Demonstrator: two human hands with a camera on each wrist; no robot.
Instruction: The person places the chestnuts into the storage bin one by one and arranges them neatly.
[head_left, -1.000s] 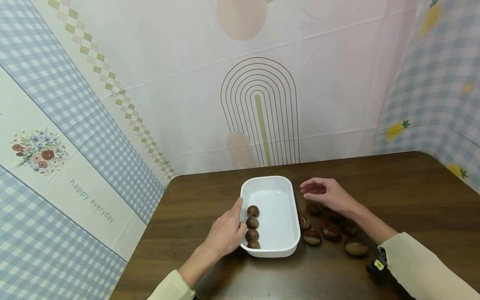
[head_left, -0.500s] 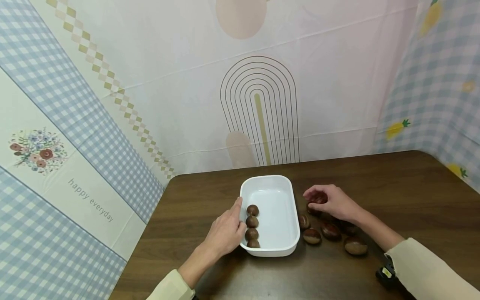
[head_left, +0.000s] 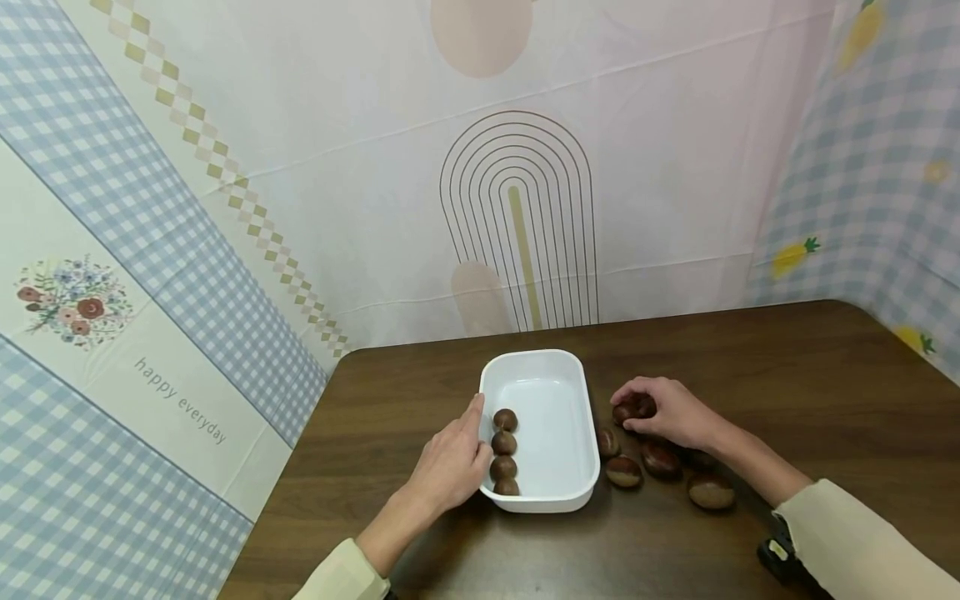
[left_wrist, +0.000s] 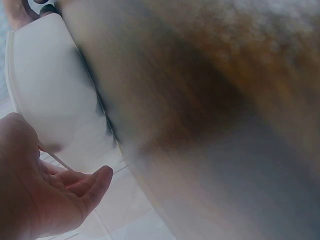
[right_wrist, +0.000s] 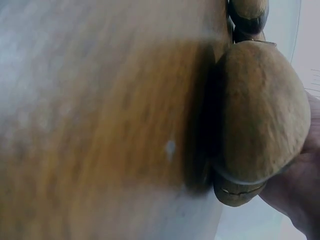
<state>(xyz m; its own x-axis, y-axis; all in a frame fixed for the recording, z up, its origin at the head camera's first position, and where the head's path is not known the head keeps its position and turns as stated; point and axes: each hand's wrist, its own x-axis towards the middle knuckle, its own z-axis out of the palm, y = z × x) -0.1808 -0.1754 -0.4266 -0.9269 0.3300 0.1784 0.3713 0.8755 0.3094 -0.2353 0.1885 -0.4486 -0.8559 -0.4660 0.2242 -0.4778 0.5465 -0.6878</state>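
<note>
A white rectangular dish (head_left: 557, 433) stands on the table, with several brown chestnuts (head_left: 504, 442) in a row along its inner left side. My left hand (head_left: 450, 462) holds the dish's left wall, thumb at the rim and the other fingers outside. To the right of the dish, my right hand (head_left: 667, 410) curls its thumb and fingers round a chestnut (head_left: 626, 412) on the table. More loose chestnuts (head_left: 624, 472) lie under and in front of this hand. In the right wrist view a large chestnut (right_wrist: 265, 112) covers most of the fingers.
The dark wooden table (head_left: 420, 375) ends at the back against a pale printed cloth (head_left: 375, 208). A blue checked cloth (head_left: 862, 208) hangs at the right. One chestnut (head_left: 711, 492) lies nearest the right forearm.
My right hand has come down, slightly to the right, and its fingers have closed round a chestnut. The left hand and the dish have stayed in place.
</note>
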